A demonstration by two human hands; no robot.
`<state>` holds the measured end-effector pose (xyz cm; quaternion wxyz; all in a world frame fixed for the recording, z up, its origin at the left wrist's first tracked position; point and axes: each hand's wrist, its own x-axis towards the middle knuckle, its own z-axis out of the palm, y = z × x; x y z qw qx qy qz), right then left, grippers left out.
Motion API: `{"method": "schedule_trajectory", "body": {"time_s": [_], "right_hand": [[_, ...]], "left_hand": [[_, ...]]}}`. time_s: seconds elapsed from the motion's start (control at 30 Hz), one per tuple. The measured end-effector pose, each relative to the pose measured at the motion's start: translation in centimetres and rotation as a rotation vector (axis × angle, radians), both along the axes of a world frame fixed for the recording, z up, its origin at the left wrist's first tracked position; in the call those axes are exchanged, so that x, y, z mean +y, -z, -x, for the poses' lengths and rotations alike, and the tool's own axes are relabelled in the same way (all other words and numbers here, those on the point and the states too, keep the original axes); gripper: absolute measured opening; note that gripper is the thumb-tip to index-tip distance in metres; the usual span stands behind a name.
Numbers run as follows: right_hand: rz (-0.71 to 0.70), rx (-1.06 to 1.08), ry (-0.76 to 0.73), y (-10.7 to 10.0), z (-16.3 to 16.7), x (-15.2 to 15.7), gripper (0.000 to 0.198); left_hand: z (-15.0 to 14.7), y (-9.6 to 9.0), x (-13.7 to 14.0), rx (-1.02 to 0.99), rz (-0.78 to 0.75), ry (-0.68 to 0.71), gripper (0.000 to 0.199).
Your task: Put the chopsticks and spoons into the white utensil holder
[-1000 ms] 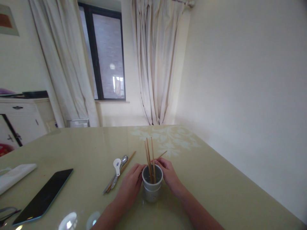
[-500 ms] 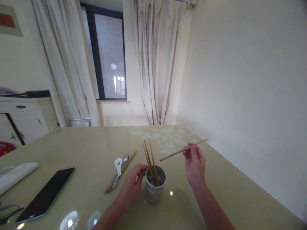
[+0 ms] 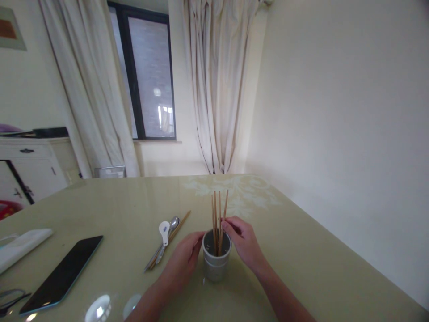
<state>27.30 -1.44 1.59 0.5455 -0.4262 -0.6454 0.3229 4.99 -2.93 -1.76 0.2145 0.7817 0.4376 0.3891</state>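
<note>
Head view: a glass-topped, pale green table (image 3: 321, 273) seen from above, with a pair of hands working near its middle.
Utensil holder: the grey cylindrical utensil holder (image 3: 216, 269) stands upright between the hands, perforated at the bottom.
Standing chopsticks: three wooden chopsticks (image 3: 215, 210) lean inside it, their tops well above the rim.
Right hand: the right hand (image 3: 243, 235) pinches a fourth chopstick (image 3: 226, 202) between thumb and fingers; this stick slants, its lower end inside the holder.
Left hand: the left hand (image 3: 183, 254) is at the holder's left side, fingers curled and partly hidden behind it; how firmly they grip, I cannot tell.
Loose cutlery: left of that hand, a white soup spoon (image 3: 164, 229) with a blue mark lies across a metal spoon (image 3: 174, 221) and wooden sticks (image 3: 183, 220).
Table's left side: a black-screened tablet (image 3: 63, 273) lies flat, a white object (image 3: 25, 246) beyond it.
Background: cream curtains (image 3: 221, 85) flank a dark-framed window (image 3: 150, 80).
</note>
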Motion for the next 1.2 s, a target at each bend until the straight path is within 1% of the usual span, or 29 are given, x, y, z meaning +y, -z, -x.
{"method": "schedule_trajectory", "body": {"time_s": [0.07,0.13,0.2,0.3,0.4,0.5,0.63,0.87,0.93,1.0,1.13,1.2], "right_hand": [[0.029,-0.006,-0.016,0.3,0.1,0.1,0.035],[0.040,-0.007,-0.017,0.5,0.1,0.2,0.035],[0.033,-0.008,-0.007,0.6,0.1,0.2,0.036],[0.021,0.012,0.003,0.7,0.1,0.1,0.039],[0.017,0.007,-0.016,0.8,-0.1,0.3,0.039],[0.024,-0.009,-0.050,0.9,-0.2,0.5,0.038],[0.066,-0.031,-0.076,0.8,-0.3,0.7,0.036],[0.098,-0.022,-0.046,0.6,-0.4,0.8,0.042],[0.071,-0.032,-0.029,0.6,-0.4,0.6,0.042],[0.016,-0.040,-0.015,0.4,-0.3,0.4,0.040],[-0.086,-0.045,-0.018,-0.3,-0.4,-0.1,0.036],[-0.117,-0.071,-0.029,-0.6,-0.5,-0.2,0.036]], "left_hand": [[1.2,0.2,0.5,0.300,-0.126,-0.179,0.032],[2.5,0.3,0.9,0.561,-0.190,-0.394,0.034],[3.5,0.2,1.2,0.735,-0.176,-0.550,0.037],[4.1,-0.1,1.2,0.869,-0.082,-0.636,0.040],[4.2,-0.4,1.1,0.895,-0.009,-0.653,0.036],[4.3,-0.5,1.2,0.885,0.026,-0.662,0.034],[4.4,-0.5,1.3,0.881,0.068,-0.673,0.034],[4.7,-0.2,1.4,0.875,0.076,-0.656,0.036],[4.7,-0.1,1.4,0.875,0.065,-0.652,0.037],[4.6,-0.1,1.4,0.886,0.053,-0.633,0.037],[4.1,-0.1,1.1,0.898,0.040,-0.548,0.036],[3.8,-0.1,0.9,0.898,0.040,-0.530,0.035]]}}
